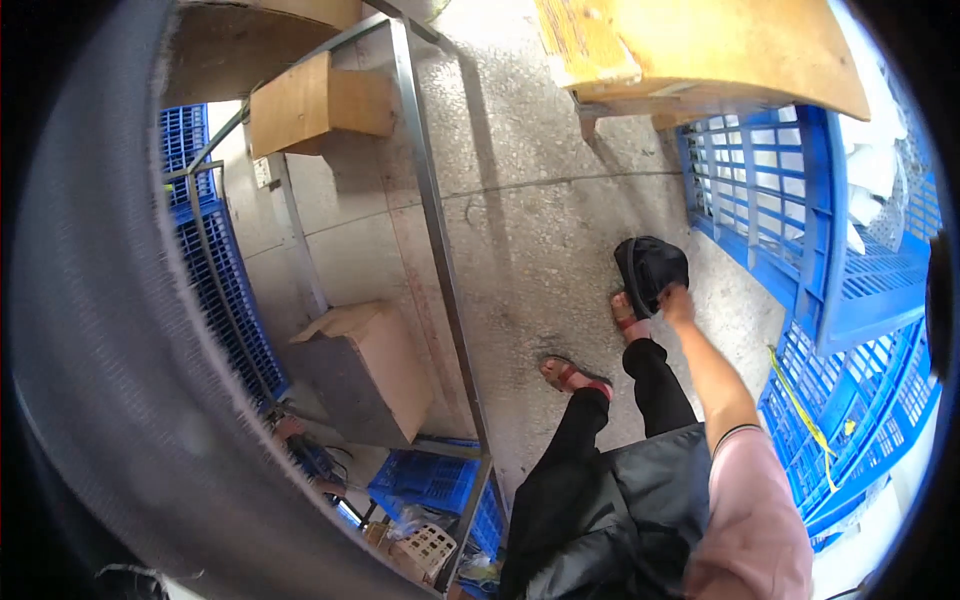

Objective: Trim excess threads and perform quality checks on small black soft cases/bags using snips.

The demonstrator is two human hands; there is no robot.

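Observation:
My right arm reaches down and forward, and my right hand (677, 303) is closed on a soft black bag (640, 262) with a strap-like loop. The bag hangs low, just ahead of my right foot (625, 318); I cannot tell whether it touches the floor. A black apron or cloth (650, 480) covers my lap and upper legs. My left hand does not show in the picture.
Blue plastic crates (760, 190) with white pieces stand at the right, by a wooden bench (700, 60). A metal frame (440, 230) runs along my left, beside a dark cloth-covered surface (110, 300). Cardboard boxes (395, 370) and a blue crate (430, 480) sit below.

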